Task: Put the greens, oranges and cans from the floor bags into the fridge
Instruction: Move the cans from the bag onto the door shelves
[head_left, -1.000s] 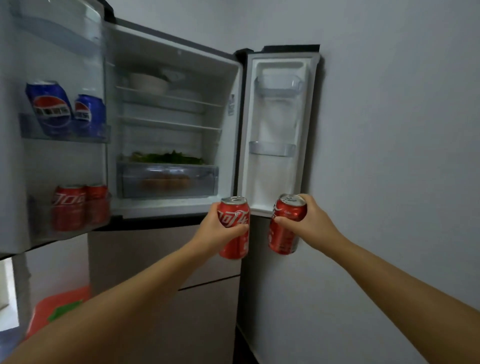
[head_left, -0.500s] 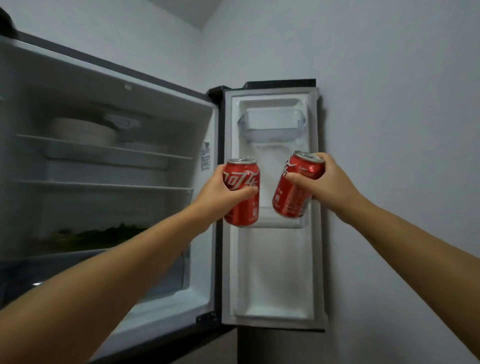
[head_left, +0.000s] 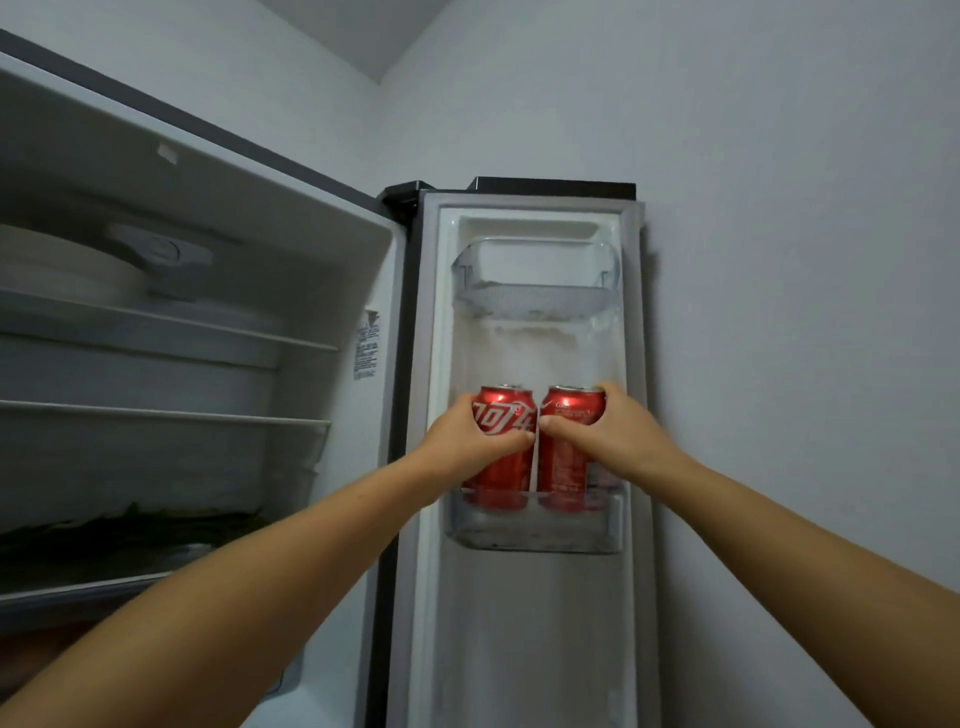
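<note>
Fridge door shelf (head_left: 535, 538) with two cans (head_left: 501, 467), pale corner walls (head_left: 779, 156)

Two cans (head_left: 537, 447) fill lower door bin (head_left: 535, 538); upper bin (head_left: 535, 296) free.

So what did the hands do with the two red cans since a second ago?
Both red cans went up and forward, from in front of the fridge into the lower door bin, where they now sit side by side. The left hand still grips the left can and the right hand the right can. The door stayed open.
</note>
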